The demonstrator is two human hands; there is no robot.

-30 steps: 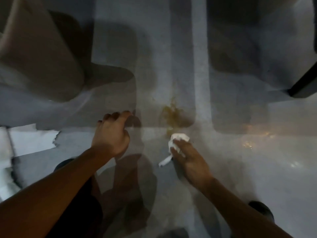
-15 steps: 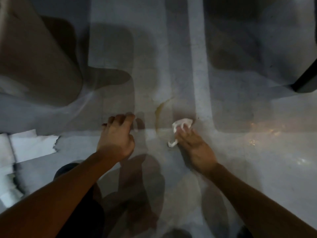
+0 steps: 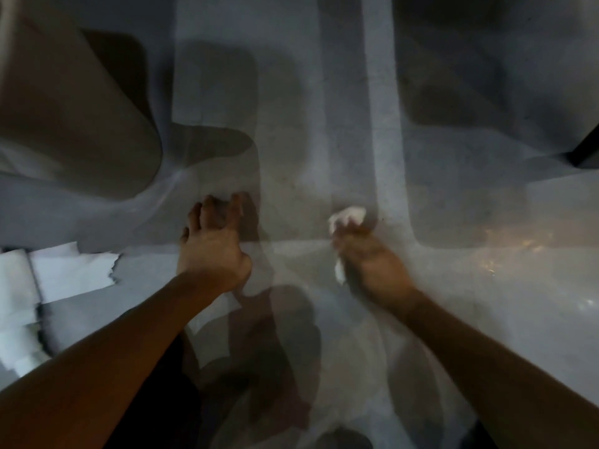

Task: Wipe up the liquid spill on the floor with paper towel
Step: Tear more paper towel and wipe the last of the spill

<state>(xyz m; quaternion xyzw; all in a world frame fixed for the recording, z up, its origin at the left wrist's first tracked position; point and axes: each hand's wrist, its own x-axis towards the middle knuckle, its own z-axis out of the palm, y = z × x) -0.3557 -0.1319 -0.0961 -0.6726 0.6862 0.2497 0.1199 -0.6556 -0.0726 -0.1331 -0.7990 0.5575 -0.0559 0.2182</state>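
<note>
My right hand [image 3: 372, 267] presses a crumpled white paper towel [image 3: 348, 216] against the pale floor, fingers closed over it; a strip of the towel hangs out at the hand's left side. The yellowish spill seen earlier is not visible; the floor [image 3: 291, 209] left of the towel looks dull and slightly darker. My left hand [image 3: 212, 247] rests on the floor with fingers spread, holding nothing, about a hand's width left of the towel. The image is motion-blurred.
Torn white paper towel sheets [image 3: 71, 270] lie on the floor at the left edge. A large beige furniture piece [image 3: 74, 124] stands at the upper left. A dark furniture leg [image 3: 586, 150] enters at the right edge. Light glints on the floor [image 3: 509, 251] to the right.
My right hand has pushed the towel forward and to the right across the yellow-brown spill; the puddle shrank to a curved streak and is now out of sight. My left hand stayed planted.
</note>
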